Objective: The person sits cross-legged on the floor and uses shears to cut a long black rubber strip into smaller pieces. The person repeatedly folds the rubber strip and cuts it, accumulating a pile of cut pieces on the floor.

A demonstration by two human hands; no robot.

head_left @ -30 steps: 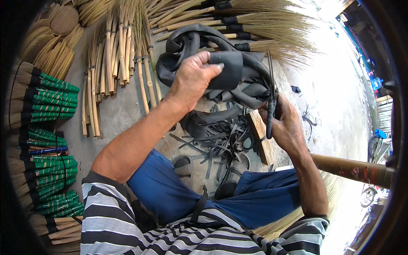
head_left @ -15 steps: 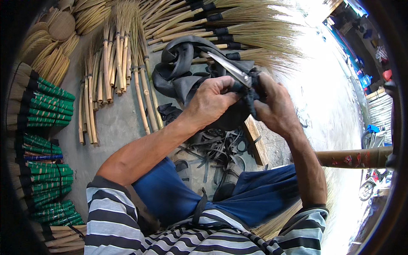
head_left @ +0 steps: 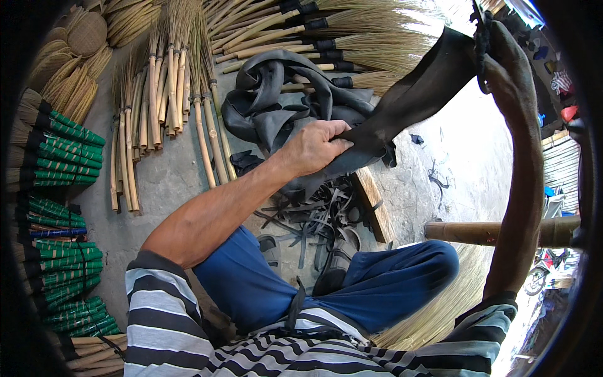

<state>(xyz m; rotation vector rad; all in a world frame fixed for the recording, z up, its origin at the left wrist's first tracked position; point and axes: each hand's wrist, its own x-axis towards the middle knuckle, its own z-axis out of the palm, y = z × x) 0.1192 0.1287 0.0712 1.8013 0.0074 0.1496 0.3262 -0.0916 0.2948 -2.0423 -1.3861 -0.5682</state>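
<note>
A dark rubber sheet (head_left: pixel 418 88) stretches slantwise between my hands. My left hand (head_left: pixel 317 146) is closed, pinching its lower end between thumb and fingers. My right hand (head_left: pixel 509 66) is raised at the upper right, closed round black-wrapped scissors (head_left: pixel 482 47). The sheet's upper end meets the scissors there; whether the right fingers also grip the rubber I cannot tell. Behind my left hand lies a heap of folded grey-black rubber (head_left: pixel 264 94). Thin cut rubber strips (head_left: pixel 330 210) lie tangled on the ground before my feet.
A wooden block (head_left: pixel 374 204) lies beside the strips. Brooms with bamboo handles (head_left: pixel 204 135) are laid out ahead and to the left. Bundles of green-wrapped brooms (head_left: pixel 69 154) line the left side. A thick bamboo pole (head_left: pixel 465 232) juts in from the right.
My right hand has swung up and to the right with the scissors, away from my left hand. The rubber, bunched between both hands before, is now drawn out long. My left hand has barely moved.
</note>
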